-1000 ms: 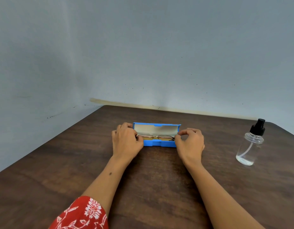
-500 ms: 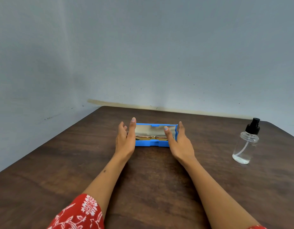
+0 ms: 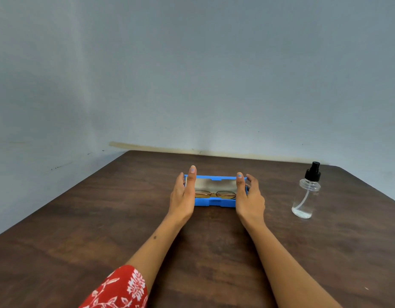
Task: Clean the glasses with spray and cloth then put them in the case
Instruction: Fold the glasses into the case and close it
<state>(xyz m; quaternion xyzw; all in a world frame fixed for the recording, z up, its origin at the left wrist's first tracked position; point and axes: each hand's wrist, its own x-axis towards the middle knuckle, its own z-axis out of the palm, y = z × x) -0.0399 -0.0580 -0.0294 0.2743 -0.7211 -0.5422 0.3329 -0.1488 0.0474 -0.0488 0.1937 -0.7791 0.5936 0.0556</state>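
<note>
A blue glasses case [image 3: 214,202] lies open on the brown table, its beige-lined lid raised at the back. Gold-rimmed glasses [image 3: 215,194] rest folded inside it. My left hand [image 3: 183,194] stands edge-on at the case's left end, fingers straight and extended. My right hand [image 3: 249,196] flanks the right end the same way, fingers spread past the lid's corner. Neither hand grips anything. A clear spray bottle [image 3: 306,194] with a black pump top stands upright to the right of the case. No cloth can be told apart from the lining.
The wooden table [image 3: 103,230] fills the lower view, with its far edge against a grey-blue wall and its left edge running diagonally. A red floral sleeve [image 3: 118,290] shows at the bottom.
My fingers, curled on the case's ends a second ago, have straightened. Both hands now stand flat beside the case, with the right hand moved outward to the case's right end.
</note>
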